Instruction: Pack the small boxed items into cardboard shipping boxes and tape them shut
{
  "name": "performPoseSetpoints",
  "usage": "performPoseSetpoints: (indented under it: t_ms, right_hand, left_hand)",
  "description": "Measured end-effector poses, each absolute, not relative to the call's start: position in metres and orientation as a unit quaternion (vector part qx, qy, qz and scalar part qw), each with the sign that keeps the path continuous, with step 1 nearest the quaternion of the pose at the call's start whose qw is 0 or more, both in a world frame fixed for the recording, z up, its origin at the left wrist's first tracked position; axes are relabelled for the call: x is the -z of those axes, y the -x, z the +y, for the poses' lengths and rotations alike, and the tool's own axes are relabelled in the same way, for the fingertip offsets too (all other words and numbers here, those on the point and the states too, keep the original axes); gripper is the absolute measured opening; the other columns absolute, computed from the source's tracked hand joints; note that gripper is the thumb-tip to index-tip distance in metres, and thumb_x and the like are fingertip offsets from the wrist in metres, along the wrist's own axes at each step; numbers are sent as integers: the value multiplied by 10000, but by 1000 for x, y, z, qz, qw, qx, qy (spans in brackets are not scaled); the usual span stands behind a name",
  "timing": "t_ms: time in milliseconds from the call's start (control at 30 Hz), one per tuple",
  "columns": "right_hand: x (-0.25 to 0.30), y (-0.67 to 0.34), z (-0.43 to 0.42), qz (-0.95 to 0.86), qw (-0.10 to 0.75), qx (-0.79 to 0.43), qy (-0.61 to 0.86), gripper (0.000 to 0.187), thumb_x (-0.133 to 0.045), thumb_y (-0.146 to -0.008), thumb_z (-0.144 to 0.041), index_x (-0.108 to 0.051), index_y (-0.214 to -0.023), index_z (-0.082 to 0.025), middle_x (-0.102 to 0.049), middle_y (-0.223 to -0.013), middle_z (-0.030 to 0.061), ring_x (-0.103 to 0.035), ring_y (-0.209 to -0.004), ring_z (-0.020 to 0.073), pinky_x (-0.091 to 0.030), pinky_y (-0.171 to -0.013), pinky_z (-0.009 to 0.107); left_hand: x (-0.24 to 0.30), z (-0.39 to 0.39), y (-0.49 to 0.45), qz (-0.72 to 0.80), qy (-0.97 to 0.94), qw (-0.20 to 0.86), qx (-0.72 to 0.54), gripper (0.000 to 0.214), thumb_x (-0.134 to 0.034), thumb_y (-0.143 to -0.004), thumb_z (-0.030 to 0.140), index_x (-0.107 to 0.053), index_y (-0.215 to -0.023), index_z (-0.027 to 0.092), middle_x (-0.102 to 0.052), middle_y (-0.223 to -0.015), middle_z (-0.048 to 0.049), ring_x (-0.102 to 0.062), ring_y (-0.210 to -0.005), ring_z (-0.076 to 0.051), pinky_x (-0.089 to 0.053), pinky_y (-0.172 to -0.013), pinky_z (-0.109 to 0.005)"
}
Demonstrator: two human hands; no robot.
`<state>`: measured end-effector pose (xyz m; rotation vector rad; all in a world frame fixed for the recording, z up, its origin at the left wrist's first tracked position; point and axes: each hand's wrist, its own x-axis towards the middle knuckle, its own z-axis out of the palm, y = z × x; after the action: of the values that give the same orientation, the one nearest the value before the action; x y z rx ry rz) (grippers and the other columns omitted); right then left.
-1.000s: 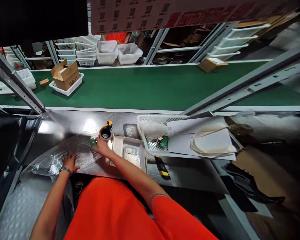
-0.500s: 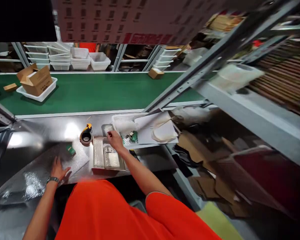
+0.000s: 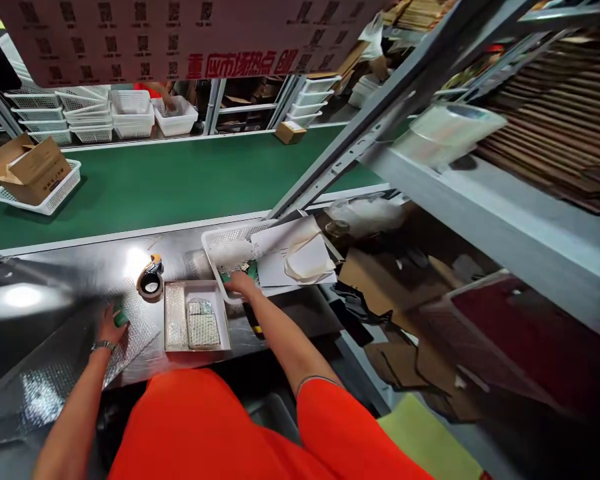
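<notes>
Packing station beside a green conveyor belt (image 3: 180,180), seen from above, with a shiny metal worktable (image 3: 80,267) in front. Left hand (image 3: 108,325) resting on a sheet of bubble wrap (image 3: 130,347) spread over the table's left part, fingers curled over a small green item (image 3: 121,318); grip on it partly hidden, so cannot tell whether closed around it or merely pressing it down. Right hand (image 3: 241,284) stretched forward over the near edge of a white mesh basket (image 3: 215,241), fingers down inside among green items (image 3: 250,270); whether anything is pinched cannot be made out. Sheets of white paper (image 3: 300,257) draped across the basket's right half. Between the two hands, an open shallow cardboard box (image 3: 173,347) holding two bubble-wrapped packets (image 3: 203,328) side by side. Just behind the box, a tape dispenser (image 3: 151,281) with a dark roll. Below the right forearm, a black-and-yellow tool (image 3: 255,325) lying on the table, mostly hidden. On the belt's far left, a brown carton (image 3: 27,170) sitting in another white basket (image 3: 55,200); farther along the belt, a small cardboard box (image 3: 289,131). Behind the belt, stacked white baskets (image 3: 130,110) on shelving. Orange clothing filling the lower part of the view.
</notes>
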<state>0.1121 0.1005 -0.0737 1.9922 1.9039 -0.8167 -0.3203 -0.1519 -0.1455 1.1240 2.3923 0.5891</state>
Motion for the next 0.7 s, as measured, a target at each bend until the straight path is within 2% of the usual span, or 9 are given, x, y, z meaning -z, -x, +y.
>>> performPoseSetpoints:
  t_ms: [100,233,300,367,467,567,633,700]
  right_hand:
    - [51,-130,105,659,162,305,-668,245,-815,-1010,-284,-865,-863,-95,-826,-852,173,-764,-845,230,-501,-790,305]
    - [13,-163,98,683,186,299,-640,354,-795,-1019,-304,-776,-691,-173,-732,-708,90,-631,-659,183,-425,-684,312]
    - [1,-171,87,708,164,303,-616,421,-796,-1010,-337,-715,-617,-210,-671,-659,55,-566,-623,174,-374,-644,313]
    - [-1,-157,69,735,109,340,-576,419,-775,-1006,-387,-717,-624,-224,-616,-628,26,-520,-613,172,-342,-627,312]
    - [12,-84,23,772,37,410,-484,360,-756,-969,-432,-752,-676,-223,-570,-613,-5,-494,-621,169,-314,-617,304]
    - [38,21,-24,797,22,422,-432,351,-782,-933,-437,-750,-659,-219,-527,-578,-19,-491,-623,165,-281,-616,305]
    - [56,78,-43,799,25,398,-450,405,-778,-948,-381,-683,-591,-215,-488,-538,-19,-478,-611,161,-267,-624,314]
    - [71,111,-51,800,20,383,-462,456,-762,-973,-343,-627,-557,-215,-481,-523,-17,-471,-609,157,-264,-628,315]
  left_hand:
    - [141,-154,318,859,-393,224,-239,635,-888,-769,154,-695,-1370,228,-763,-1510,-142,-656,-1538,-397,-552,-1283,-523]
    - [141,-159,315,856,-366,247,-270,685,-925,-751,120,-700,-1395,180,-725,-1582,-176,-666,-1528,-391,-550,-1289,-486]
    - [143,-162,314,854,-347,257,-289,762,-950,-738,102,-687,-1449,178,-710,-1611,-181,-676,-1532,-378,-553,-1291,-472]
    - [147,-166,312,853,-325,266,-311,904,-992,-703,83,-647,-1531,200,-699,-1644,-184,-662,-1568,-374,-544,-1312,-485]
    - [153,-173,310,849,-283,274,-352,1068,-1029,-667,77,-581,-1628,202,-627,-1745,-228,-568,-1680,-389,-490,-1378,-510]
    - [157,-185,307,846,-237,278,-389,923,-979,-787,164,-592,-1625,158,-606,-1762,-272,-560,-1693,-398,-477,-1390,-523]
    - [158,-192,304,838,-209,293,-411,743,-931,-879,276,-655,-1556,145,-685,-1679,-273,-649,-1612,-394,-525,-1344,-519]
    - [158,-195,297,819,-186,322,-437,576,-906,-928,433,-750,-1409,158,-795,-1520,-238,-737,-1498,-385,-596,-1261,-496]
